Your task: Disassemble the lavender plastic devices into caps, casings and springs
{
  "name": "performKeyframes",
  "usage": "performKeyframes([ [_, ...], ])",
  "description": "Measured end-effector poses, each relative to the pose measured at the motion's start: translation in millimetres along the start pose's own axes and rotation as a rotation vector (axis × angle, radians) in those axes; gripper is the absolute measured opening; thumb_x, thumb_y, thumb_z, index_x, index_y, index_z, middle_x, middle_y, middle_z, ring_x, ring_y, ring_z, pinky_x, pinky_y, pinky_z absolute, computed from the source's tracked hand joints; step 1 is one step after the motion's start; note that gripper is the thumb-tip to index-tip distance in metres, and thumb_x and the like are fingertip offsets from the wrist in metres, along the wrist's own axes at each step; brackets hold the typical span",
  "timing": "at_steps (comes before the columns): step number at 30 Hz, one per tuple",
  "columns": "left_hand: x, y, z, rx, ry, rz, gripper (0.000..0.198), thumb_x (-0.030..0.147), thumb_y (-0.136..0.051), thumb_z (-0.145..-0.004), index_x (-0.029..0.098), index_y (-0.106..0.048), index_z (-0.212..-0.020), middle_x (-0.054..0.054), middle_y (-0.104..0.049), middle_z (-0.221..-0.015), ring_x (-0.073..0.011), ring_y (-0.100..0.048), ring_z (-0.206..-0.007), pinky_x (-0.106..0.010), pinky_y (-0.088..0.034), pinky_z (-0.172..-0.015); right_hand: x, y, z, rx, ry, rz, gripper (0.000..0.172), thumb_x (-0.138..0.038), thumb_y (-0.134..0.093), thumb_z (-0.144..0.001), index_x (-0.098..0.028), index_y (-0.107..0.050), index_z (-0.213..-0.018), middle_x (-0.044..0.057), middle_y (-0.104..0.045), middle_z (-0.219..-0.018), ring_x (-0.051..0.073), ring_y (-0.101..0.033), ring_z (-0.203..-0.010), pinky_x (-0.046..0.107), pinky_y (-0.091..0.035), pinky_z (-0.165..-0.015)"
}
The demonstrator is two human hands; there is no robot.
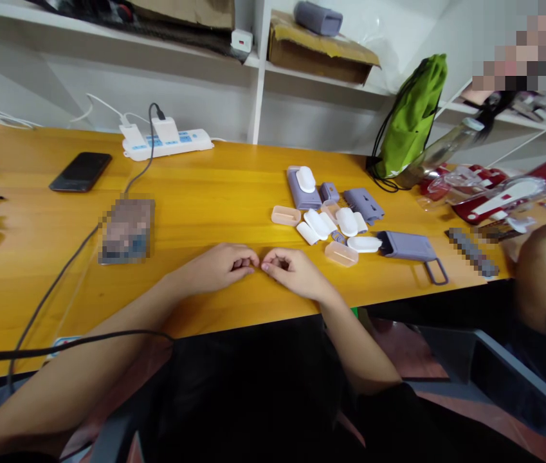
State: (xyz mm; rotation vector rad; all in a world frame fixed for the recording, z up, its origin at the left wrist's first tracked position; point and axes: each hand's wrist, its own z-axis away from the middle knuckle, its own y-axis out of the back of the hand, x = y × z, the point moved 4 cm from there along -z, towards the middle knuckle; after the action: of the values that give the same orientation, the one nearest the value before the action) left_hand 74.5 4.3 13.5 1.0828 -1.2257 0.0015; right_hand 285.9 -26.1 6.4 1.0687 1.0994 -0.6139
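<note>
My left hand (231, 262) rests near the table's front edge, its fingers loosely curled in and the thumb close beneath them. Facing it, a small gap away, my right hand (294, 269) lies curled the same way. Neither holds anything that I can see. Right of my right hand is a group of loose parts: peach translucent trays (341, 253), white rounded pieces (319, 225), a flat purple part (364, 205) and a small purple block (329, 191). A purple case with a loop (408, 245) lies on its side. Farther back, another purple case (296, 196) carries a white piece.
A phone (81, 172), a power strip (190, 143) with chargers and a dark cable (55, 273) occupy the left side. At right stand a green drawstring bag (410, 122), a bottle (446, 151) and red-and-white items (509, 198). Another person's arm (540, 276) reaches in there.
</note>
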Motion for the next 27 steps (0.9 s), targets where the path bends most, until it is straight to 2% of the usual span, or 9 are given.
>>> performKeyframes([
  [7,-3,-1.5,-1,-0.008,-0.015,0.001,0.017,0.026,-0.061,-0.105,0.023,-0.077,-0.104,0.000,-0.075,-0.089,-0.0170,-0.064,-0.076,-0.032,-0.047,-0.075,6,1,7,0.078,0.035,0.022,0.025,-0.044,-0.073,-0.105,-0.023,-0.075,-0.093,-0.004,-0.060,-0.074,0.015,-0.049,-0.068,0.031,-0.038,-0.065],
  [14,-3,-1.1,-2,0.002,-0.022,0.000,0.017,0.027,-0.060,-0.104,0.024,-0.077,-0.103,0.001,-0.075,-0.088,-0.0166,-0.065,-0.075,-0.032,-0.048,-0.075,6,-4,8,0.085,0.049,0.052,0.024,-0.044,-0.072,-0.105,-0.024,-0.074,-0.093,-0.003,-0.064,-0.075,0.016,-0.054,-0.069,0.032,-0.042,-0.066],
  [16,-3,-1.4,-2,0.003,-0.023,0.002,0.017,0.026,-0.060,-0.103,0.024,-0.077,-0.103,0.001,-0.076,-0.088,-0.0166,-0.065,-0.075,-0.032,-0.048,-0.075,2,3,9,0.128,0.064,0.056,0.021,-0.043,-0.073,-0.104,-0.025,-0.074,-0.096,-0.001,-0.068,-0.078,0.017,-0.058,-0.071,0.033,-0.045,-0.067],
  [19,-4,-2.1,-2,-0.004,-0.015,0.019,0.016,0.026,-0.061,-0.103,0.024,-0.077,-0.103,-0.001,-0.077,-0.089,-0.0168,-0.066,-0.075,-0.032,-0.048,-0.074,-14,40,-1,0.346,0.135,0.146,0.017,-0.042,-0.075,-0.103,-0.026,-0.075,-0.110,0.004,-0.078,-0.095,0.022,-0.070,-0.084,0.037,-0.054,-0.076],
  [20,-4,-2.1,-2,-0.005,-0.013,0.024,0.016,0.026,-0.062,-0.103,0.023,-0.077,-0.102,-0.001,-0.077,-0.089,-0.0169,-0.066,-0.074,-0.032,-0.048,-0.074,-21,60,-10,0.451,0.162,0.214,0.021,-0.042,-0.076,-0.103,-0.026,-0.075,-0.116,0.006,-0.080,-0.102,0.025,-0.072,-0.090,0.040,-0.057,-0.082],
  [22,-3,-2.1,-3,-0.006,-0.006,0.026,0.015,0.026,-0.063,-0.103,0.023,-0.078,-0.101,-0.001,-0.076,-0.088,-0.0167,-0.065,-0.074,-0.032,-0.048,-0.073,-32,99,-39,0.596,0.150,0.400,0.044,-0.044,-0.082,-0.098,-0.022,-0.071,-0.135,0.013,-0.080,-0.124,0.032,-0.075,-0.107,0.051,-0.059,-0.101],
  [25,-3,-1.5,-3,-0.002,0.009,0.028,0.015,0.029,-0.065,-0.103,0.024,-0.078,-0.101,0.000,-0.074,-0.084,-0.0163,-0.063,-0.071,-0.031,-0.047,-0.072,-33,146,-99,0.670,-0.074,0.650,0.069,-0.041,-0.089,-0.093,-0.011,-0.062,-0.149,0.025,-0.075,-0.138,0.044,-0.071,-0.131,0.063,-0.052,-0.119],
  [27,-4,-0.7,-3,0.001,0.010,0.043,0.014,0.031,-0.065,-0.103,0.024,-0.077,-0.100,0.000,-0.074,-0.084,-0.0162,-0.062,-0.071,-0.031,-0.047,-0.071,-25,159,-136,0.628,-0.237,0.757,0.080,-0.039,-0.096,-0.088,-0.006,-0.060,-0.151,0.030,-0.072,-0.143,0.048,-0.065,-0.142,0.065,-0.049,-0.123],
])
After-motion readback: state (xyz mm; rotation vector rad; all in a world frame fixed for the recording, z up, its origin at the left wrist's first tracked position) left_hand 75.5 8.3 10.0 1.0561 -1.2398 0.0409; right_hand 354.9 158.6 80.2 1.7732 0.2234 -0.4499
